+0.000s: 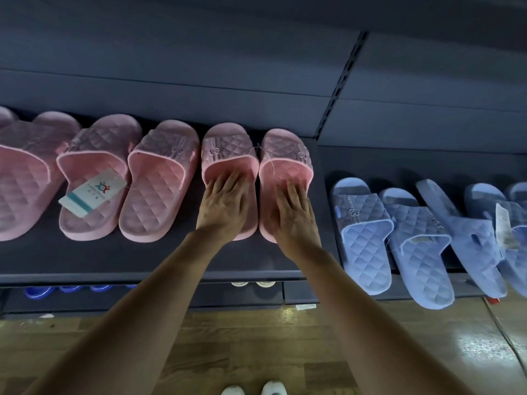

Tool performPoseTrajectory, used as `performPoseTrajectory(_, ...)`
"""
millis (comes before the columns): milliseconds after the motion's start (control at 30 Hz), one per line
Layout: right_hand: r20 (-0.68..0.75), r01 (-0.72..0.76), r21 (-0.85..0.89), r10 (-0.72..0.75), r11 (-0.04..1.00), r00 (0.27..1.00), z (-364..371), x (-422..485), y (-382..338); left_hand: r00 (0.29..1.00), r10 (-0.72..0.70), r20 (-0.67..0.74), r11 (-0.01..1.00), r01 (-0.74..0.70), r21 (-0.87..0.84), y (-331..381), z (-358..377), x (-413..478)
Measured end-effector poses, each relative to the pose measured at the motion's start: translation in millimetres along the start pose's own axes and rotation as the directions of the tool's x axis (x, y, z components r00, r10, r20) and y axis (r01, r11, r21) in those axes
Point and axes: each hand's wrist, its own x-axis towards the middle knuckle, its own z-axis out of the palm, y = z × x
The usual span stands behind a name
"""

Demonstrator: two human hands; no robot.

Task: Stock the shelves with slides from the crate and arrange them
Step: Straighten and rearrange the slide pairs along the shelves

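Observation:
A row of pink quilted slides lies on the dark shelf (pixel 142 260), toes pointing to the back. My left hand (pixel 224 206) rests flat on the footbed of one pink slide (pixel 228 149), fingers straight and reaching under its strap. My right hand (pixel 293 215) lies flat on the rightmost pink slide (pixel 285 151) beside it, fingers also under the strap. A thin plastic tie joins these two slides. Further left stand another pink slide (pixel 159 181) and one carrying a paper tag (pixel 92 192). No crate is in view.
Several blue slides (pixel 362 232) lie on the lower shelf section to the right, some overlapping and hanging over the front edge. A slotted upright (pixel 339 86) divides the back panels. Below the shelf is wooden floor (pixel 256 346), with my white shoes at the bottom edge.

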Motion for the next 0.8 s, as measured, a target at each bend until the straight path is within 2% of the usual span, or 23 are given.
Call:
performPoseTrajectory(200, -0.078, -0.041, 0.040, 0.044, 0.998, 0.996, 2.8, 3.4, -5.3, 0.999, 0.044, 0.011, 0.999, -0.044, 0.010, -4.5, 1.0, 0.2)
performPoseTrajectory(333, -0.059, -0.062, 0.046, 0.065, 0.997, 0.996, -1.3, 0.8, -7.7, 0.999, 0.039, 0.018, 0.999, -0.039, 0.010, 0.4, -1.5, -1.1)
performPoseTrajectory(467, -0.137, -0.052, 0.027, 0.055, 0.998, 0.989, 0.2, -8.1, -0.2, 0.996, 0.084, 0.028, 0.996, -0.085, 0.015, 8.2, 2.4, -1.9)
performPoseTrajectory(600, -0.047, -0.076, 0.023, 0.077, 0.997, 0.996, -6.4, 1.8, 2.3, 0.999, 0.043, 0.005, 0.999, -0.043, 0.003, 14.6, 2.1, 3.3)
performPoseTrajectory(800, 0.008, -0.083, 0.008, 0.083, 0.996, 0.996, -10.3, 5.3, 0.5, 1.000, 0.023, -0.008, 0.999, -0.022, 0.027, 16.3, 2.5, 2.7)
